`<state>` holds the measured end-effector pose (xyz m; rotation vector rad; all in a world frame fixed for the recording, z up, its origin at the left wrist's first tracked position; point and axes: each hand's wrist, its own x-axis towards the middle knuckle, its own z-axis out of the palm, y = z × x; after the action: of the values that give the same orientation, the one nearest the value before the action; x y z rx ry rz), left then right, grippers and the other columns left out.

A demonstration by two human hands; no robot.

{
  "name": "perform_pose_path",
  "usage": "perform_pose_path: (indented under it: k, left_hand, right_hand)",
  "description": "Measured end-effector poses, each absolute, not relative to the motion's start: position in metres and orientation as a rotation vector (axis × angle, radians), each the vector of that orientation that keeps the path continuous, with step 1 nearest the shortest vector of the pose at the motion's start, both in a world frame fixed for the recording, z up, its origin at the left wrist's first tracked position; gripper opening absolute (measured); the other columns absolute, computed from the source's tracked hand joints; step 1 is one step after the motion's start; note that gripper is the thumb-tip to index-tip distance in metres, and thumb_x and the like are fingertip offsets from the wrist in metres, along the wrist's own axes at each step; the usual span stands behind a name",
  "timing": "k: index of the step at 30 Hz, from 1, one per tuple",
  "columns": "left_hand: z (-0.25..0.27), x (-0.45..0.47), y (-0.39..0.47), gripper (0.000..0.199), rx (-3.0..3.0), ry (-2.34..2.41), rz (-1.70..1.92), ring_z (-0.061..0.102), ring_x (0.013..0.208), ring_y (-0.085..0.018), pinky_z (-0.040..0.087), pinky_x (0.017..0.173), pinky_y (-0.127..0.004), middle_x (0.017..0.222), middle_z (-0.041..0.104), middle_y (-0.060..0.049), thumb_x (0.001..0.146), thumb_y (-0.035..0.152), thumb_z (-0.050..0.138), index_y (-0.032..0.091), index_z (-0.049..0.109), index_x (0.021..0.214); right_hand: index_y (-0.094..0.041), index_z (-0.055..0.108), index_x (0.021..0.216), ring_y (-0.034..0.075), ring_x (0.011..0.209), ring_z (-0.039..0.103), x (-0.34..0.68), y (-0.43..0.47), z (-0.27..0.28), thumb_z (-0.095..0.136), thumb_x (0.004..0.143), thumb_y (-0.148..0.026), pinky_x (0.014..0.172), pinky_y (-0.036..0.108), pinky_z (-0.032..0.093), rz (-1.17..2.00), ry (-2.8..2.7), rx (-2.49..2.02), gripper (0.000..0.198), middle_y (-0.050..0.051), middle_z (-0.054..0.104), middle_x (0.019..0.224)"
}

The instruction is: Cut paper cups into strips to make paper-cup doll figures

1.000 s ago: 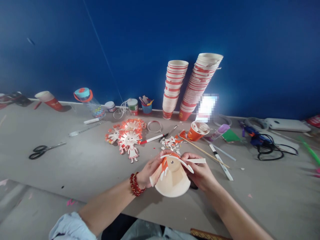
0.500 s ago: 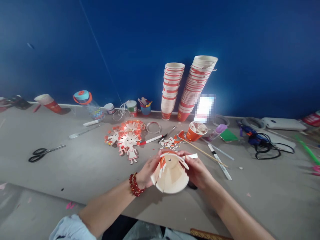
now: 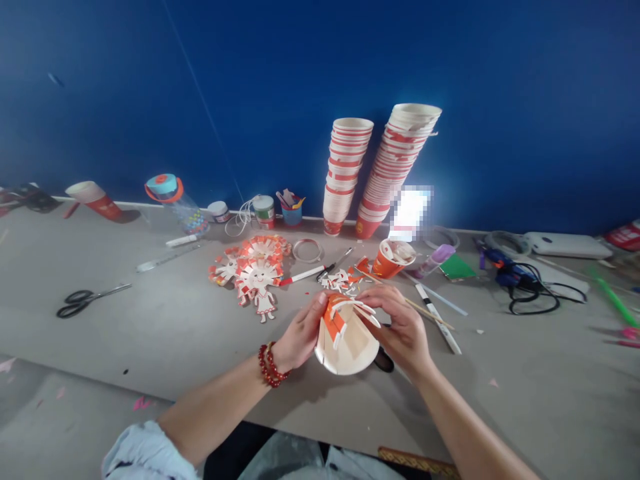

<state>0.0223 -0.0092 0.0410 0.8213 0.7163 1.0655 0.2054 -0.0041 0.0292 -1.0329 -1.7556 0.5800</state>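
Note:
Between my hands is a paper cup [image 3: 350,350], its side cut into strips and its open mouth tilted toward me. Some strips are folded inward, showing orange and white. My left hand [image 3: 303,333], with a red bead bracelet at the wrist, grips the cup's left side. On the far right side, my right hand [image 3: 403,327] has its fingers closed at the cut strips. Part of a black scissor handle [image 3: 384,361] shows under the cup. Just beyond lie paper scraps [image 3: 340,283] and white paper figures with fringed orange-and-white heads [image 3: 260,277].
Two tall stacks of paper cups [image 3: 347,177] lean by the blue wall. An orange cup of scraps [image 3: 393,260], a black-capped marker [image 3: 440,320] and a wooden stick lie right of centre. Scissors [image 3: 90,300] and a bottle [image 3: 175,200] are left; a glue gun [image 3: 515,277] is right.
The cup has turned and moved slightly up and right. The white strip that stuck out at my right fingers no longer shows there. My right hand has shifted around the strips.

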Motion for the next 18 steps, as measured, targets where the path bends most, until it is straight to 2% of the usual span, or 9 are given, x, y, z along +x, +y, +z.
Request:
perform_pose_path:
  k: [6,10,18]
  left_hand:
    - [0.0391,0.0252,-0.0079,0.025,0.686,0.685,1.001,0.06,0.105,-0.028,0.047,0.086,-0.032,0.096,0.072,-0.007,0.082,0.04,0.061,0.019,0.072,0.087]
    - [0.0395,0.0264,-0.0073,0.03,0.577,0.702,0.943,0.065,0.092,-0.027,0.049,0.082,-0.033,0.083,0.073,-0.007,0.077,0.045,0.065,0.017,0.072,0.084]
    - [0.0341,0.0254,-0.0043,0.035,0.484,0.666,0.885,0.066,0.084,-0.022,0.047,0.081,-0.03,0.085,0.074,-0.006,0.077,0.048,0.065,0.016,0.073,0.088]
  right_hand:
    - [-0.024,0.069,0.092,0.027,0.093,0.061,0.2075,-0.0078,0.0389,0.062,0.084,-0.026,0.086,0.044,0.045,0.471,-1.737,-1.006,0.01,0.008,0.068,0.095]
    - [-0.024,0.07,0.09,0.026,0.093,0.06,0.209,-0.0056,0.0397,0.065,0.083,-0.025,0.086,0.042,0.044,0.408,-1.789,-1.025,0.009,0.008,0.066,0.096]
    - [-0.023,0.069,0.089,0.025,0.094,0.059,0.2152,0.0001,0.038,0.067,0.083,-0.026,0.087,0.041,0.044,0.516,-1.809,-1.019,0.007,0.008,0.065,0.099]
